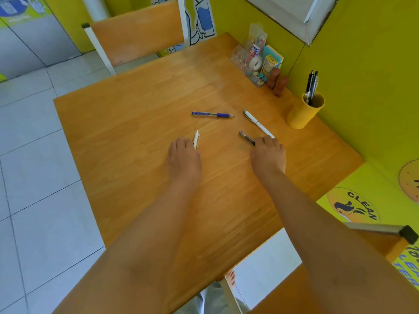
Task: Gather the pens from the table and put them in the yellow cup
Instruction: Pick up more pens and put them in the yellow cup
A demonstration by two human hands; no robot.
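On the wooden table (136, 123), my left hand (184, 158) closes its fingers on a small white pen (196, 138) that points away from me. My right hand (268, 156) grips the near end of a dark grey pen (246, 138); its fingertips also touch the tip of a long white pen (257, 123) lying slantwise. A blue pen (213, 114) lies alone farther out, between both hands. The yellow cup (302, 113) stands at the right edge by the wall and holds several dark pens (311, 86).
A clear organiser (249, 60) with tape, cards and clips stands at the far right corner, with two brown wooden figures (277, 81) beside it. A wooden chair (136, 32) faces the far edge. A yellow-green wall runs along the table's right side.
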